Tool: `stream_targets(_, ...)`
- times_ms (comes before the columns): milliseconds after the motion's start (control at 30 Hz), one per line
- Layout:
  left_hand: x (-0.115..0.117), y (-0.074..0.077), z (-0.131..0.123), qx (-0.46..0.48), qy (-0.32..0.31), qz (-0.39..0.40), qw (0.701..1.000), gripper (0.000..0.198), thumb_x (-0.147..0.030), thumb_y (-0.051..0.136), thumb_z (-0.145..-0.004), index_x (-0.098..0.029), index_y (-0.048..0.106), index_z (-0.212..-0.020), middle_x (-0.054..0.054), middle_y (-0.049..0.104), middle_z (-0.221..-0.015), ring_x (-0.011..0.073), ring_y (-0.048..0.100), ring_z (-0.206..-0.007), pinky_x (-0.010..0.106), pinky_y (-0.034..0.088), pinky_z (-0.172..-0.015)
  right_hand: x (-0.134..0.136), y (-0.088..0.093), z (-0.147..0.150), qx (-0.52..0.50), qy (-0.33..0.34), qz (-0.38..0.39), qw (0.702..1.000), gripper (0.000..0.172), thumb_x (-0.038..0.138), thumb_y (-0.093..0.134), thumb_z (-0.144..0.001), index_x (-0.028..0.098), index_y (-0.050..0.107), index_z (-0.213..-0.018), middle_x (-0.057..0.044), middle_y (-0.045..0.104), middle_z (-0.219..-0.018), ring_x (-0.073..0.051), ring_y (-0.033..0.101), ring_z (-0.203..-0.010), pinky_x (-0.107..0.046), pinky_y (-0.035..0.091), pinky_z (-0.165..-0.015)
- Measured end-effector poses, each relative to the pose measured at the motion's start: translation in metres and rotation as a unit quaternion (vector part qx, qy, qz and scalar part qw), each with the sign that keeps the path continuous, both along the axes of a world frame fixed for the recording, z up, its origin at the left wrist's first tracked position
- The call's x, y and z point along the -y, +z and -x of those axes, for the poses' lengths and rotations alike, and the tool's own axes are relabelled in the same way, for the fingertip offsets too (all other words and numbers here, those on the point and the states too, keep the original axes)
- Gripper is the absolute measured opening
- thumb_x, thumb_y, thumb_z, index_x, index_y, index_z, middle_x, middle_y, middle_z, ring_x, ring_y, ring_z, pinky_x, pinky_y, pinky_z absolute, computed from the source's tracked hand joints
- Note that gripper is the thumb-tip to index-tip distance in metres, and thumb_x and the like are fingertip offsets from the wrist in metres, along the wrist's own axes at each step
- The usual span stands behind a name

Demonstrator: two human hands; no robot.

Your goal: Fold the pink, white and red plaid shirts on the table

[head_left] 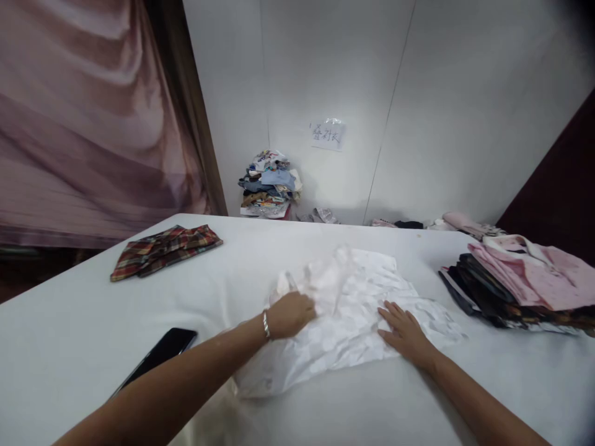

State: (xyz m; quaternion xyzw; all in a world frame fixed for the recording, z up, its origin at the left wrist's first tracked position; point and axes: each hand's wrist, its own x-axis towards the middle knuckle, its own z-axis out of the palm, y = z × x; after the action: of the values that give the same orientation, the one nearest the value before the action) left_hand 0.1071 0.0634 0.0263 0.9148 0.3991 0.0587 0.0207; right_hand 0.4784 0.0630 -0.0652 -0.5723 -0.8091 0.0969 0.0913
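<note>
A white shirt (pixel 344 328) lies crumpled across the middle of the white table. My left hand (pixel 292 314), with a silver bracelet at the wrist, is closed on the cloth at the shirt's left part. Just beyond that hand a bunched, raised bit of the fabric is smeared by motion. My right hand (pixel 403 331) rests flat on the right part of the shirt, its fingers spread. The shirt's collar and sleeves cannot be made out clearly.
A folded plaid shirt (pixel 167 248) lies at the table's far left. Nearer sits a black phone (pixel 165 350), partly behind my left forearm. Folded clothes (pixel 525 279) are stacked at right, a pink shirt on top. Another clothes pile (pixel 269 186) stands beyond the table by the wall.
</note>
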Motion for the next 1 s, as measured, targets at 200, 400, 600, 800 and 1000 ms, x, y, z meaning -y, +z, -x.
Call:
stream_targets(200,0.043,-0.017,0.039,0.036,0.025,-0.029,0.999,0.016,-0.033,0.055,-0.087,-0.018,0.060,-0.087,0.006,0.064,-0.090,0.0212,0.059,-0.085,0.036,0.048,-0.076,-0.037,0.027,0.012,-0.083,0.017,-0.102,0.991,0.056,0.032,0.044,-0.086,0.023,0.042,-0.141,-0.008,0.042,-0.146,-0.027,0.034,-0.137,-0.048,0.029,-0.112)
stream_targets(400,0.044,-0.018,0.046,0.118,0.163,-0.008,0.980,0.030,-0.040,0.045,-0.091,-0.021,0.058,-0.110,0.008,0.060,-0.119,0.0221,0.061,-0.103,0.035,0.051,-0.084,-0.092,0.048,0.049,0.028,0.032,-0.093,0.995,0.068,0.006,0.048,-0.074,0.022,0.043,-0.140,-0.010,0.038,-0.148,-0.028,0.029,-0.138,-0.045,0.032,-0.109)
stream_targets(600,0.025,-0.005,0.012,0.058,0.184,0.008,0.981,0.039,-0.032,0.043,-0.090,-0.023,0.049,-0.128,0.010,0.046,-0.141,0.0248,0.060,-0.108,0.038,0.051,-0.085,-0.124,0.052,0.054,0.019,-0.027,-0.042,0.999,0.050,0.009,0.053,-0.078,0.022,0.057,-0.126,-0.009,0.040,-0.146,-0.028,0.026,-0.139,-0.041,0.032,-0.108)
stream_targets(800,0.009,-0.003,-0.033,-0.012,0.145,0.091,0.985,0.051,-0.026,0.052,-0.082,-0.021,0.046,-0.132,0.012,0.056,-0.127,0.0261,0.063,-0.099,0.037,0.049,-0.081,-0.148,0.057,0.059,-0.091,-0.164,-0.009,0.982,0.049,0.030,0.044,-0.091,0.016,0.042,-0.138,-0.014,0.052,-0.135,-0.026,0.049,-0.123,-0.039,0.040,-0.099)
stream_targets(1000,0.002,0.002,-0.018,0.017,0.197,0.068,0.978,0.023,-0.020,0.042,-0.085,-0.020,0.064,-0.090,0.007,0.064,-0.099,0.0212,0.064,-0.085,0.031,0.046,-0.072,-0.164,0.077,0.064,-0.287,-0.209,0.029,0.934,0.023,0.035,0.057,-0.081,0.013,0.064,-0.087,-0.010,0.066,-0.080,-0.026,0.062,-0.090,-0.034,0.050,-0.075)
